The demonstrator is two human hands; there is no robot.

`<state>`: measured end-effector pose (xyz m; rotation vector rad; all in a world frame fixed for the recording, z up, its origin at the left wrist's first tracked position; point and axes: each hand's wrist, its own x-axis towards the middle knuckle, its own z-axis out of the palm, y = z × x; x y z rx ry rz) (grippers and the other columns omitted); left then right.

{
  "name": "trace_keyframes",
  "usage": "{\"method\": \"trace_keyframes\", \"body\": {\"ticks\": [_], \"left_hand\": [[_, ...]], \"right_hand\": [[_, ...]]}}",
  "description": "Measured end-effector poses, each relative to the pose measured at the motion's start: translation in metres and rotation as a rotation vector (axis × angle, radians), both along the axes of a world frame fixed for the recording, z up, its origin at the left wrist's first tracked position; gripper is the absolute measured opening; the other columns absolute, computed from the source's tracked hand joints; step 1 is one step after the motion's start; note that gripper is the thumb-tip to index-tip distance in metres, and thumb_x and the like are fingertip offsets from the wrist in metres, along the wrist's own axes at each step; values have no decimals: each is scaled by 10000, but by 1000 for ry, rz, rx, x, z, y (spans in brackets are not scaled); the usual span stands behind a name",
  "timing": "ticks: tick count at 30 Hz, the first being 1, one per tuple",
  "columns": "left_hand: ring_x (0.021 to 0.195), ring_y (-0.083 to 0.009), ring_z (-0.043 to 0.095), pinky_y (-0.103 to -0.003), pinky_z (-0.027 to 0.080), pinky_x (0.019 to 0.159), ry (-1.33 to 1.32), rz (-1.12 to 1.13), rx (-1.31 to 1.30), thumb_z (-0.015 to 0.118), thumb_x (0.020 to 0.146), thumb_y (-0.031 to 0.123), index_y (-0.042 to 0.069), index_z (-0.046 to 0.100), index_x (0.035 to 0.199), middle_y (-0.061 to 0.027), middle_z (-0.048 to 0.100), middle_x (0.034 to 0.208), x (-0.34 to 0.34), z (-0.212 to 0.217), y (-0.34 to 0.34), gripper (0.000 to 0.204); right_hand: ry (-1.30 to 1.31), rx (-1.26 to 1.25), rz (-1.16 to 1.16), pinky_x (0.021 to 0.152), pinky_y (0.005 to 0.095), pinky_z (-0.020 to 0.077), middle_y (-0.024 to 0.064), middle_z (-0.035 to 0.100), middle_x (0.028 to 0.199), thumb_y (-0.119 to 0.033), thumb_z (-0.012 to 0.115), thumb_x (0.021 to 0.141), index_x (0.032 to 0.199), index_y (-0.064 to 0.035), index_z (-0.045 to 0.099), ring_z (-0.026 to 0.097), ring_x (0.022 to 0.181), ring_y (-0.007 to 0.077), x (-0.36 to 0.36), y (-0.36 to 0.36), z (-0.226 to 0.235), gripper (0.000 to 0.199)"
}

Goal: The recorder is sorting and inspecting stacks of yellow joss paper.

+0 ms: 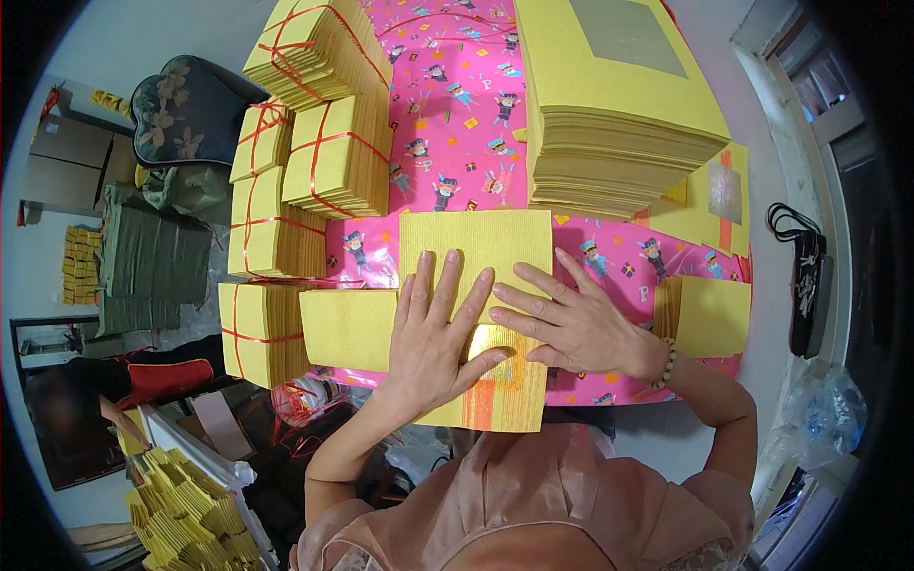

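Observation:
A sheet of yellow paper (481,238) lies at the near side of the table, its lower part showing a gold square and orange-red stripes. My left hand (440,333) rests flat on the sheet, fingers spread, thumb over the gold square. From the right, my right hand (586,324) also lies on it with the fingers apart; a beaded bracelet (668,364) circles the wrist. Whether the paper is folded beneath my hands I cannot tell. A small yellow paper stack (349,328) touches its left side, and a folded paper pile (714,317) stands to the right.
The table wears a pink patterned cloth (443,157). Yellow bundles tied with red string (333,157) line its left side. A tall yellow paper stack (624,105) stands at the far right. Beyond the left edge, another person's hand (129,425) is near piled yellow papers (190,504).

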<state>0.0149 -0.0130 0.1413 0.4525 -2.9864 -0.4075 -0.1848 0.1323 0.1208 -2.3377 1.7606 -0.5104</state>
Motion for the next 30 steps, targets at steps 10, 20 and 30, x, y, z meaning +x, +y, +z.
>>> {"method": "trace_keyframes", "body": {"ticks": [10,20,30], "left_hand": [[1456,-461,157,-569,183,1152,-26,-61,24,503,895,648,152,336,1522,-221,214,1580,6,10,-11,817],[1456,-451,166,-533,222,1158,22,-33,31,603,892,488,153,343,1517,-223,221,1577,18,3,-13,755],[1477,-332,186,-499,136,1180,9,-10,-23,545,951,363,147,383,1498,-126,284,1578,18,15,-24,610]], "right_hand": [[-32,26,-13,1184,579,122,-3,342,1560,-386,520,941,1462,-277,431,254,1462,252,-5,5,-5,540],[17,-16,-98,1174,583,148,20,389,1532,-310,582,922,1432,-259,476,282,1450,251,2,9,-2,523],[209,-449,-181,948,369,491,38,642,1102,-226,693,812,1024,-85,637,593,1099,218,22,-25,-10,260]]}}
